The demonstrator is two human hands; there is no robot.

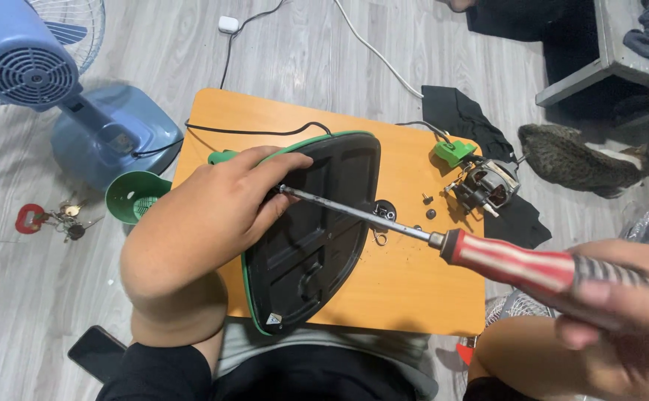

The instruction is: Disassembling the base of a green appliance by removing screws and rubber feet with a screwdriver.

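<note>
At the far left, a pale blue plastic stand fan [34,74] is seen on the grey wood-grain floor [12,297], with a bunch of keys on a red tag [49,217] lying beside it and a green plastic funnel-shaped part [132,196] at the edge of the small orange wooden counter [413,289]. On the counter, a black teardrop-shaped plastic base plate with a green rim [309,252] is pressed down by the left hand [205,223], its fingers [280,167] curled over the plate's upper edge. A long metal screwdriver with a red-and-white striped handle [517,263] is gripped by the right hand [621,312], fingers closed round the handle, and its tip is set at the plate near the left thumb. Two small dark screws [428,206] lie loose on the counter, and a bare electric motor with copper windings [484,186] sits by a green connector piece [454,152]; disassembly is judged to be well under way, the plate itself not yet lifted. A tabby cat [577,157] lies at the right.
</note>
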